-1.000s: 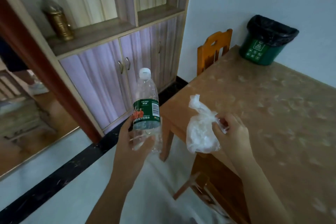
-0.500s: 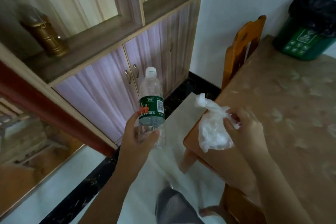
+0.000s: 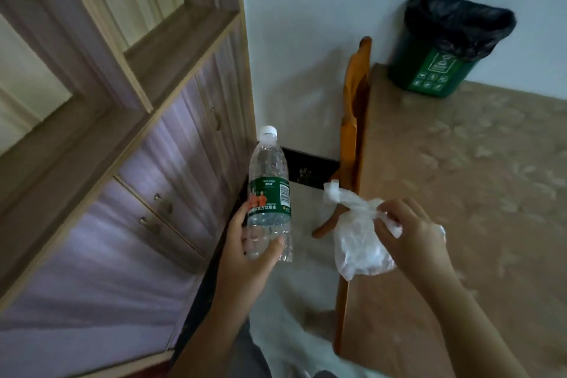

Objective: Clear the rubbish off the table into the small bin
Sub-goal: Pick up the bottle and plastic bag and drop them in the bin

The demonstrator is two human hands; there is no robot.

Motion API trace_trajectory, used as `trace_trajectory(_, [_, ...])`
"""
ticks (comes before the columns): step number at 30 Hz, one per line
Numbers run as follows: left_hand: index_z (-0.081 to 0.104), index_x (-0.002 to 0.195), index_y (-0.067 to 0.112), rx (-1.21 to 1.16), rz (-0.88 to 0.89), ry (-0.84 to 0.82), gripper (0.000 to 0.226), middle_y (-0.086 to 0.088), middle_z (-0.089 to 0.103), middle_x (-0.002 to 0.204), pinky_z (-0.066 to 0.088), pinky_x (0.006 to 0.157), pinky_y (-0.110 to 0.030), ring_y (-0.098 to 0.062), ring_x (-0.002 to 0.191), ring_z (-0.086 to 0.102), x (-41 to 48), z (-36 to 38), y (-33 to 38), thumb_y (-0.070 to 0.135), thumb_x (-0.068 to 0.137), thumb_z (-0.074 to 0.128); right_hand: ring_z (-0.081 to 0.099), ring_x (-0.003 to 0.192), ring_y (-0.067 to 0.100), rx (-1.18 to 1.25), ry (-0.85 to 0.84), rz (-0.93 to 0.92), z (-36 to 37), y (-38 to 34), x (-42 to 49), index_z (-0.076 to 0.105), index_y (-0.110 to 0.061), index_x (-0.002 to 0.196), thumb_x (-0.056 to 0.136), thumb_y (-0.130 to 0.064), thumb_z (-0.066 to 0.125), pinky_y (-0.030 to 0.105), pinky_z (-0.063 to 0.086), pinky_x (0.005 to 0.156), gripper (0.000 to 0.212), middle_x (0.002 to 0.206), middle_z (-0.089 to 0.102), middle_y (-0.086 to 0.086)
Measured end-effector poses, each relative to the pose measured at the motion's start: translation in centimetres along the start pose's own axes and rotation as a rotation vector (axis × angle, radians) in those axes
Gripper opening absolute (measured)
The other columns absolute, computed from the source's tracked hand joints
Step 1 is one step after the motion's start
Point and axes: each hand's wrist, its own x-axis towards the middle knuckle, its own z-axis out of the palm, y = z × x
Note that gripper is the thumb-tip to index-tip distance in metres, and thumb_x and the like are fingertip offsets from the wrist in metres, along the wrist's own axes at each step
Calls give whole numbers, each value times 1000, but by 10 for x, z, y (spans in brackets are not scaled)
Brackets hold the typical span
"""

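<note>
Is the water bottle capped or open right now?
Capped: the white cap sits on the bottle, held upright in the left hand.

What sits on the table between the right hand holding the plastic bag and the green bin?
Nothing: the head view shows only bare patterned tabletop between the right hand, pinching the plastic bag, and the green bin.

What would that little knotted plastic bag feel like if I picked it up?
Probably floppy: the plastic bag sags in wrinkles below the right hand pinching its tied top. Likely light, since a fingertip pinch carries it. It looks thin, so it might tear if yanked.
</note>
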Motion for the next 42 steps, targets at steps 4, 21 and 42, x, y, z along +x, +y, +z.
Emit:
trace_trajectory(4, [45, 112, 53, 47, 9, -144, 65, 2, 63, 108, 53, 66, -26, -12, 92, 65, 78, -19, 15, 43, 52, 68, 50, 59, 8, -43, 48, 163, 20, -31, 42, 64, -9, 86, 78, -9, 67, 9, 31, 53, 9, 83, 58, -1])
trace_trajectory(21, [40, 129, 30, 29, 161, -513, 73, -5, 58, 107, 50, 63, -16, -5, 90, 63, 308, 28, 88, 33, 62, 69, 54, 64, 15, -89, 340, 502, 51, -41, 183, 63, -10, 86, 78, -8, 66, 13, 36, 57, 8, 83, 58, 2])
trace_trajectory(42, [35, 122, 52, 117, 341, -906, 67, 19, 60, 113, 54, 75, -21, 3, 98, 61, 535, 254, 184, 48, 62, 64, 54, 66, 22, -301, 580, 508, -33, 115, 458, 64, -6, 88, 77, -6, 66, 25, 34, 57, 12, 85, 61, 9])
